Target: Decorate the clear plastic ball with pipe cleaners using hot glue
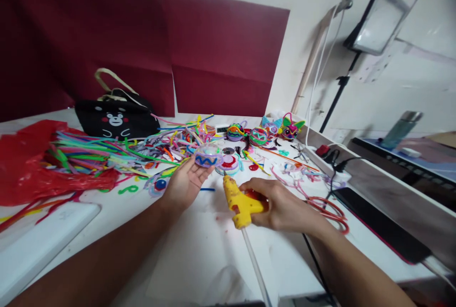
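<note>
My left hand [185, 181] holds up a round pipe-cleaner ornament [209, 156], its purple bands crossed by a blue zigzag and its top clear or whitish. In my right hand [278, 205] is a yellow hot glue gun [240, 202], gripped by its handle. Its nozzle points up toward the ornament, and a long pale glue stick [254, 259] sticks out of its back end. Just behind the nozzle lies a flat coiled piece [230, 164] in white, red and purple. Beside my left wrist rests another coiled piece with a blue centre [160, 184].
A red plastic bag [32, 169] spills pipe cleaners [85, 150] on the left. Behind stands a black bag [117, 119]. Finished balls [258, 136] line the back. At right are a black phone [383, 224], orange coiled wire [331, 212] and a lamp [379, 22].
</note>
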Tool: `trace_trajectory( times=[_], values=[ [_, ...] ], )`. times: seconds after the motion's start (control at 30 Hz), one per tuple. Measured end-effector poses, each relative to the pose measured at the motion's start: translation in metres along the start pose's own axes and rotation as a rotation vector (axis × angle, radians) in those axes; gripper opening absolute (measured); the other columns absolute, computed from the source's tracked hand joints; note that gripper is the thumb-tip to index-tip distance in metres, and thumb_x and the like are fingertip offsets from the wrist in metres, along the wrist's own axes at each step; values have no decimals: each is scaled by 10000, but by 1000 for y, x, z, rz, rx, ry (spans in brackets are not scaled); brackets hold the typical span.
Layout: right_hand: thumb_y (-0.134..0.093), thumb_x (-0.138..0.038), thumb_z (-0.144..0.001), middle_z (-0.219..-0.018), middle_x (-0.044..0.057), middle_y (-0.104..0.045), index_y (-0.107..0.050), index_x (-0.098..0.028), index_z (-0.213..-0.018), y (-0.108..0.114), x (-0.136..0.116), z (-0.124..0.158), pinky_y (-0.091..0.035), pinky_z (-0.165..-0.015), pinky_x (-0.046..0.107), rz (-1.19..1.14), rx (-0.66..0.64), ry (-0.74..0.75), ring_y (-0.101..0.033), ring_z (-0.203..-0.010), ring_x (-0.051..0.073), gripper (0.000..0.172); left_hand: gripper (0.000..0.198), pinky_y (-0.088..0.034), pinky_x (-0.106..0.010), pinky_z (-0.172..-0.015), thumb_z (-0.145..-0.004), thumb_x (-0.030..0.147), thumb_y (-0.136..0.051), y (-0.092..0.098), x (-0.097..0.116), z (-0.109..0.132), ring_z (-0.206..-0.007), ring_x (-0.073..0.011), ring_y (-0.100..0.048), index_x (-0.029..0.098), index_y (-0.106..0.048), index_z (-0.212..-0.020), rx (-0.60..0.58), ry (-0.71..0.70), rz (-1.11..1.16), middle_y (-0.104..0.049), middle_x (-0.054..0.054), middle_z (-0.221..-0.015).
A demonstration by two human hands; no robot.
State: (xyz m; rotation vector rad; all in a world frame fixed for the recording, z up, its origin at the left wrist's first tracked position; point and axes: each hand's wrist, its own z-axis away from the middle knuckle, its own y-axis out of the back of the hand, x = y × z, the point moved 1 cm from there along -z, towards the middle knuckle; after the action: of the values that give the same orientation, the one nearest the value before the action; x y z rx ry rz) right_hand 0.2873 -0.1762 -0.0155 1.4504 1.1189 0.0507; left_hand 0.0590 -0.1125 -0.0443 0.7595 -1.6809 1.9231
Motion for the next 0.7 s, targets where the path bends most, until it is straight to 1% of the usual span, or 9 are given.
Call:
trace_trajectory(
  times=[0.07, 0.27, 0.37, 0.47, 0.53, 0.6, 0.7],
  values=[
    [-677, -196, -719, -985, 71, -667, -583, -160, -1137, -6, 1, -1, -428, -709, 271, 100, -36, 3, -601, -808, 181, 430, 185, -600, -316, -769, -952, 166, -483, -1, 1, 1, -801, -152, -721, 147, -636, -1054, 20, 10, -9, -736, -71, -905],
    [-640, -244, -763, -1025, 102, -695, -450, -149, -1251, -20, 5, -4, -428, -673, 274, 219, -160, -6, -663, -858, 226, 531, 236, -600, -282, -700, -975, 157, -416, -8, 3, 5, -744, -141, -714, 138, -641, -1043, 15, 76, -53, -737, -62, -837],
    [-661, -278, -757, -1033, 111, -699, -457, -152, -1241, -20, 4, -4, -424, -656, 288, 303, -214, -16, -677, -851, 249, 540, 256, -598, -271, -681, -978, 150, -398, -10, 2, 8, -694, -134, -705, 145, -645, -1045, 0, 93, -73, -730, -50, -786],
    [-713, -337, -735, -1006, 93, -703, -501, -185, -1218, -14, 5, -4, -439, -671, 299, 340, -238, -43, -678, -826, 250, 549, 269, -593, -249, -641, -978, 142, -389, -12, 2, 10, -647, -129, -693, 154, -649, -1045, -4, 110, -86, -719, -40, -739],
    [-733, -411, -734, -1031, 95, -687, -537, -188, -1192, -7, 6, -3, -468, -732, 320, 296, -171, -43, -665, -883, 254, 546, 276, -585, -230, -594, -980, 142, -383, -13, 2, 11, -613, -124, -682, 156, -651, -1046, -10, 129, -87, -712, -34, -714],
    [-714, -468, -757, -1126, 127, -649, -533, -158, -1221, -2, 9, -3, -483, -825, 355, 221, -17, -37, -631, -999, 268, 587, 281, -566, -206, -534, -982, 144, -379, -16, 1, 14, -588, -119, -674, 156, -653, -1049, -29, 148, -86, -707, -29, -701],
    [-707, -418, -781, -1328, 181, -529, -388, -134, -1392, 1, 14, -7, -458, -947, 412, 118, 228, -19, -539, -1184, 284, 746, 281, -542, -184, -472, -984, 148, -379, -20, -3, 22, -608, -119, -685, 149, -651, -1055, -66, 181, -98, -721, -35, -741]
  ],
)
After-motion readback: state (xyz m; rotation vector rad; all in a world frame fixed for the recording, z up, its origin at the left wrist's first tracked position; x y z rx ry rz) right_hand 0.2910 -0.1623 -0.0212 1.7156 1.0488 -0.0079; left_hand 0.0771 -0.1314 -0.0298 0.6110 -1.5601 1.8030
